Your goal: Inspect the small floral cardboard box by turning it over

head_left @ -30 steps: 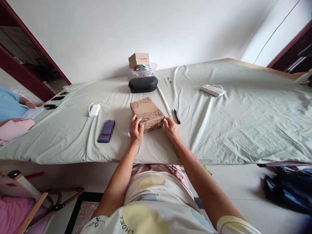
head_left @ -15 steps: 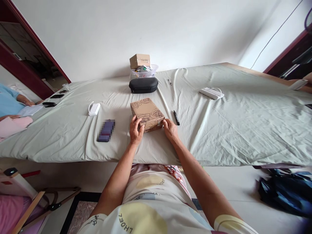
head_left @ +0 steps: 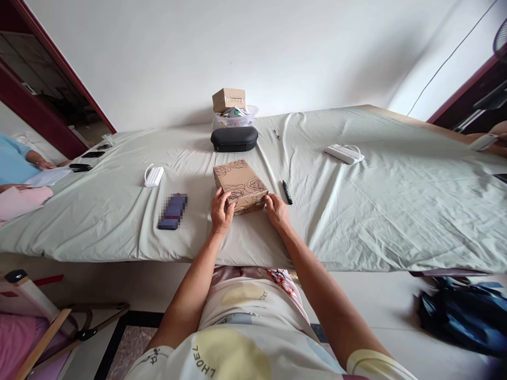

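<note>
A brown cardboard box (head_left: 241, 182) with dark scribbled loops on its top and front rests on the cloth, turned at a slight angle. My left hand (head_left: 222, 211) grips its near left corner, thumb on the front face and fingers along the left side. At the near right corner, my right hand (head_left: 276, 210) holds the box between thumb and fingers; some fingertips are hidden behind it. Just right of the box lies a black marker (head_left: 287, 192). To the left, a dark phone-like object (head_left: 172, 212) is blurred out by pixels.
Behind the box are a black zip case (head_left: 234, 139) and a plastic basket (head_left: 236, 119) carrying a smaller carton (head_left: 228, 98). White power banks lie left (head_left: 154, 177) and right (head_left: 344, 153). Another person's hand (head_left: 46, 165) rests by papers at far left. The pale cloth (head_left: 380, 211) is wrinkled.
Both hands keep their hold on the box, which stays in place on the cloth. The view has shifted very slightly.
</note>
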The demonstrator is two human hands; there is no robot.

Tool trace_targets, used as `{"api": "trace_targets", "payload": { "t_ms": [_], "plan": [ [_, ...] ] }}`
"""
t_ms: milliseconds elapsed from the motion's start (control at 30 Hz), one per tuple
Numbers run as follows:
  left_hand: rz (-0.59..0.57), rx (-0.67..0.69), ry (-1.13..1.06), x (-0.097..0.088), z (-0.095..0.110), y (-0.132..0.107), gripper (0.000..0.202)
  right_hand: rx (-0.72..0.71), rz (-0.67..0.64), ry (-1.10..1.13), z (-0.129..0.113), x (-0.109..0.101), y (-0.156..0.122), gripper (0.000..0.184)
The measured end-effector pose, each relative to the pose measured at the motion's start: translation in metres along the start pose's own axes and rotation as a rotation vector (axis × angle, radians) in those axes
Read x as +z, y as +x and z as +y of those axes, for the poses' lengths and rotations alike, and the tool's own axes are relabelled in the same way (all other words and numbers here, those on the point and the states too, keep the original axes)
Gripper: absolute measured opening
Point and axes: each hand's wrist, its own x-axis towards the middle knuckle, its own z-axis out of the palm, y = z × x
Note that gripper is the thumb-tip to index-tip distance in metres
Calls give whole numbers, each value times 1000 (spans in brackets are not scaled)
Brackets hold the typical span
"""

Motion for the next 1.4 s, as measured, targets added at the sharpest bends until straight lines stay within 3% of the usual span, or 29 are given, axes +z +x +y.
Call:
{"api": "trace_targets", "payload": {
  "t_ms": [1400],
  "plan": [
    [-29, -16, 1, -2, 0, 0, 52, -16, 1, -8, -1, -1, -1, 79]
  ]
}}
